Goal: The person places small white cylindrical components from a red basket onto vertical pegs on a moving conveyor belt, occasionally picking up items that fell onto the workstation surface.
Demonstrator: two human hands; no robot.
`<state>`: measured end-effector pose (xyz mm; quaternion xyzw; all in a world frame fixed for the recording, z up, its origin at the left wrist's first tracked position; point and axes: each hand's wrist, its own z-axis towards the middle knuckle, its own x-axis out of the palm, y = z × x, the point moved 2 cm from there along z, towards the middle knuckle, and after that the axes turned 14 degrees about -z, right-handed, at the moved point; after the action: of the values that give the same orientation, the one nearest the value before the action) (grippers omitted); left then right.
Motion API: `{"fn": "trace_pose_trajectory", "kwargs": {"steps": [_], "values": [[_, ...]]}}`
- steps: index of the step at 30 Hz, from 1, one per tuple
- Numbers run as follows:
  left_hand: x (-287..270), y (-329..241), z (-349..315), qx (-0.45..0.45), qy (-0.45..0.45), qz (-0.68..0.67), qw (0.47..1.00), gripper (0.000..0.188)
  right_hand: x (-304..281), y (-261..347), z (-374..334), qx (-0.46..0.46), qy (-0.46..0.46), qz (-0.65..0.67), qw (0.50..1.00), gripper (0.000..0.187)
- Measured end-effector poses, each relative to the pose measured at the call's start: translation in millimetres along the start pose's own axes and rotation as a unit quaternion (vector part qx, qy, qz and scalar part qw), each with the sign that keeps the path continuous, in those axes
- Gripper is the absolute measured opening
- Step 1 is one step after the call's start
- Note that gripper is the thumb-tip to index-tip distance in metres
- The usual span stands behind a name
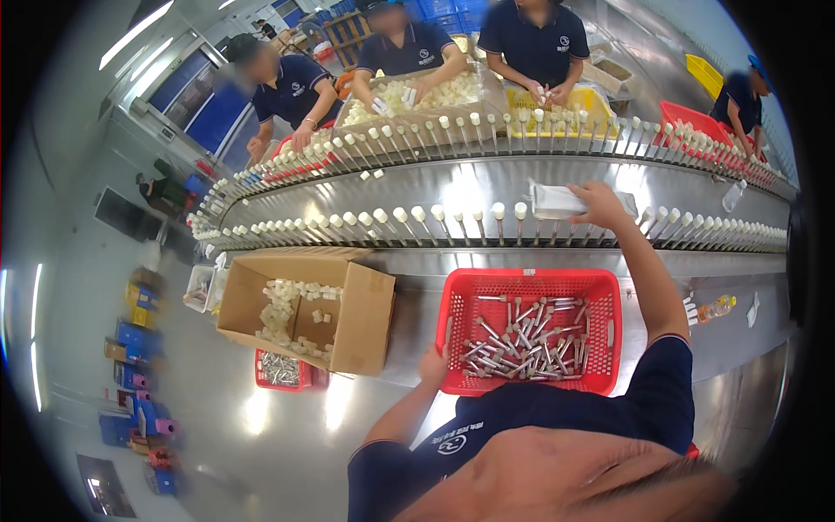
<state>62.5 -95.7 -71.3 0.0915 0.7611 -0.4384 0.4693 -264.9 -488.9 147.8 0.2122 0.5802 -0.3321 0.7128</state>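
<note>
So the right hand (598,205) has a white pack (552,202) gripped right of upper centre, long side running sideways, poking out left, with the left hand (432,364) lower by the red basket (487,283), grip unclear.

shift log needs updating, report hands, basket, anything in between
Left hand at red basket's edge; right hand gripping white packet; white-capped rods between.

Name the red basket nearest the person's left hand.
The large red basket before the person: the left hand is at its left rim; other red containers are farther.
</note>
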Motion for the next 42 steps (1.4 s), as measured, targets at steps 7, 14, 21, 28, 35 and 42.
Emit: {"fn": "trace_pose_trajectory", "kwargs": {"steps": [7,14,21,28,35,42], "values": [[-7,-5,0,-0.01,0.023,-0.017,1.0,0.042,-28,-35,-15,0.058,0.004,0.019,0.998,0.081],[-2,-1,2,0.0,0.02,0.005,1.0,0.044,-16,-7,13,0.022,-0.057,0.021,0.998,0.085],[-2,-3,2,-0.009,0.023,0.007,1.0,0.046,-3,-22,-8,0.062,0.013,0.032,0.997,0.076],[1,2,5,-0.01,0.026,0.017,0.999,0.046,-29,-19,-4,0.097,-0.035,0.027,0.994,0.074],[8,10,5,-0.002,0.026,0.037,0.999,0.047,7,-27,-17,0.039,-0.038,0.02,0.998,0.072],[5,3,3,-0.004,0.022,0.032,0.999,0.046,-12,-45,-23,0.062,-0.013,-0.009,0.998,0.071]]}}
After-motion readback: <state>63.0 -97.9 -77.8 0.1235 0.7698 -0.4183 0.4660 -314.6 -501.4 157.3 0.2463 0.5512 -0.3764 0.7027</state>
